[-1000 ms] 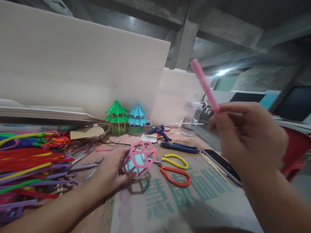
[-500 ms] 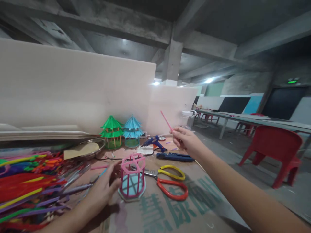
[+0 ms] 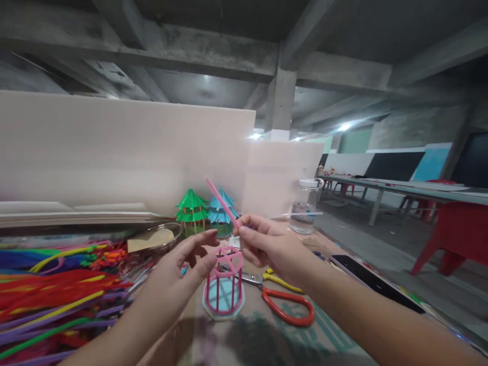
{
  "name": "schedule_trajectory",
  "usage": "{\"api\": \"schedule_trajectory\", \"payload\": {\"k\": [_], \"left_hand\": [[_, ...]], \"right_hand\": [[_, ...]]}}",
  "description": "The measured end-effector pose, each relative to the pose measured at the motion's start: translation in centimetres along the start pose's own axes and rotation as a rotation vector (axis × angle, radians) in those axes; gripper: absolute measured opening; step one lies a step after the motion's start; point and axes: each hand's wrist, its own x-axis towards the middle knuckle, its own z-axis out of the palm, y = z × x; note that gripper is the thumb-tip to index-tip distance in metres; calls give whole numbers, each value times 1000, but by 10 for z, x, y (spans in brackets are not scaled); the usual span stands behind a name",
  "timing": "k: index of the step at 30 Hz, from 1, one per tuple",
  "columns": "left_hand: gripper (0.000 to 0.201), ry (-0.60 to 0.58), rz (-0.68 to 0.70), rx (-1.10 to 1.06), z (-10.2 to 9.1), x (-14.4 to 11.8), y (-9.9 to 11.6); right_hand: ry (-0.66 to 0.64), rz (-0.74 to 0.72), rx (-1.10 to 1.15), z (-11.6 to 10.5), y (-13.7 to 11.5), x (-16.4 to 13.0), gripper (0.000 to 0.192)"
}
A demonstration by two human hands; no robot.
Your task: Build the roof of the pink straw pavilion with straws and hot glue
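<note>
A small pink straw cage on a light blue base (image 3: 224,287) stands upright on the brown table. My right hand (image 3: 267,246) hovers just above its right top edge and pinches a thin pink straw (image 3: 221,201) that slants up to the left. My left hand (image 3: 186,259) is raised just left of the cage with its fingers spread, holding nothing and not touching it.
Red and yellow scissors (image 3: 285,302) lie right of the cage. A pile of coloured straws (image 3: 49,290) fills the left. Green (image 3: 191,209) and blue (image 3: 223,208) straw pagodas, a metal dish (image 3: 158,239) and a clear jar (image 3: 305,206) stand behind. A phone (image 3: 371,279) lies at right.
My right hand has swung in from the far right to above the cage, carrying the pink straw. My left hand has let go of the cage and lifted; the cage now stands upright.
</note>
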Motion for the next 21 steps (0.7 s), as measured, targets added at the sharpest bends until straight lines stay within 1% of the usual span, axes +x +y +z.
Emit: {"api": "schedule_trajectory", "payload": {"k": [3,5,7,8,11,14,16,18,20,21], "left_hand": [[70,1,67,-31,-3,-2,3],[69,-66,81,-109,-4,-2,8],[59,-141,83,-161,-5,-3,13],[51,-149,83,-168,-5,-3,16],[35,-97,45,-161,-7,-4,19],[27,-70,-6,-154,-12,-3,20],[26,-70,-14,-136,-17,-1,22],[26,-73,-17,-119,-21,-1,25],[23,-110,-13,-118,-23,-4,29],[21,-154,-16,-125,-23,-7,31]], "right_hand": [[-97,-2,72,21,0,1,41],[-121,5,96,30,0,-1,40],[-124,26,103,35,0,-3,39],[-123,37,107,37,0,-4,38],[-131,44,125,38,3,-6,39],[-125,40,104,36,7,-8,40],[-92,35,68,31,8,-9,41],[-26,15,16,21,6,-11,43],[93,-24,-57,6,1,-12,45],[170,-58,-94,-2,-2,-13,45]]}}
